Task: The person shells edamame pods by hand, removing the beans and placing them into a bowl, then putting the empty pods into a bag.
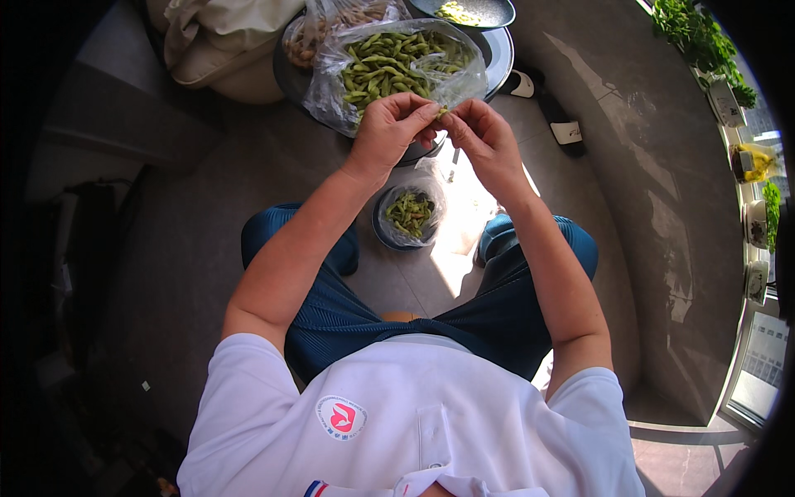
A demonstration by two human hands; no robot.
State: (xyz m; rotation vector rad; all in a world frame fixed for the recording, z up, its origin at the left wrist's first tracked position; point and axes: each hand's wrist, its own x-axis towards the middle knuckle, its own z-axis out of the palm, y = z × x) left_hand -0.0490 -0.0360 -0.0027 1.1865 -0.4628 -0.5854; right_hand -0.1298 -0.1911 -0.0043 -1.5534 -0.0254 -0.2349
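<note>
My left hand (391, 133) and my right hand (487, 140) meet at the fingertips over the near edge of a round table. Pinched between them is a small green soybean pod (443, 112), mostly hidden by the fingers. Just beyond, an opened clear plastic bag (475, 74) is heaped with green soybean pods (388, 65). Behind it, a dark speckled bowl (500, 17) holds pale green shelled beans (458, 12). Below my hands, a small bin (380, 231) lined with a clear bag stands on the floor, with emptied pods (408, 212) inside.
Another plastic bag (304, 46), apparently of unshelled peanuts, shares the round table (503, 59). A cream upholstered seat (230, 68) stands at the upper left. Black-and-white slides (566, 132) lie on the floor at right. Potted plants (723, 102) line the windowsill.
</note>
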